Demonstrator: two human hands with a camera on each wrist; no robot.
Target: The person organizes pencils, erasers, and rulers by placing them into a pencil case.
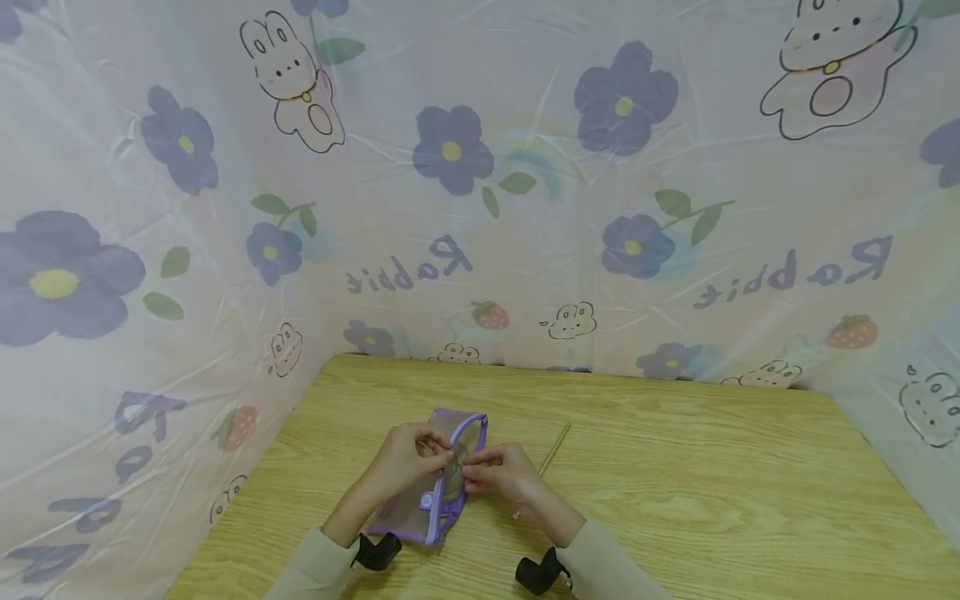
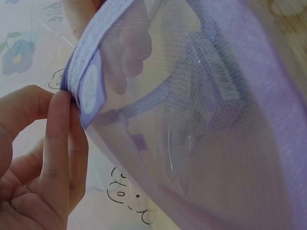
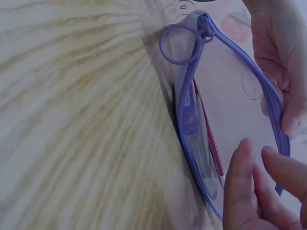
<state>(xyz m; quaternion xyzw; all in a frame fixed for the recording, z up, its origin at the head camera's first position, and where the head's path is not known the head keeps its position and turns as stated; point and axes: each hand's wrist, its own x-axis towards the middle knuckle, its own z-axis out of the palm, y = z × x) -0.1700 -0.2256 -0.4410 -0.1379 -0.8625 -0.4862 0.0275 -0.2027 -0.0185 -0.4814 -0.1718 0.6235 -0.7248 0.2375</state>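
Note:
A mesh zip pouch (image 1: 408,508) with purple trim lies partly upright on the table, its mouth spread apart. My left hand (image 1: 408,454) pinches the zipper edge (image 2: 72,74) between thumb and fingers. At the mouth is my right hand (image 1: 506,477), with thumb and index finger apart and nothing seen between them in the right wrist view. Inside the pouch, a slim pink-red item (image 3: 211,136) lies beside a clear item with a purple part (image 3: 191,117). A purple ring pull (image 3: 165,50) hangs at one zipper end.
A thin gold stick (image 1: 555,448) lies on the wooden table (image 1: 712,483) just beyond my right hand, partly hidden by it. A curtain (image 1: 525,208) printed with rabbits and flowers stands behind the table and along its sides.

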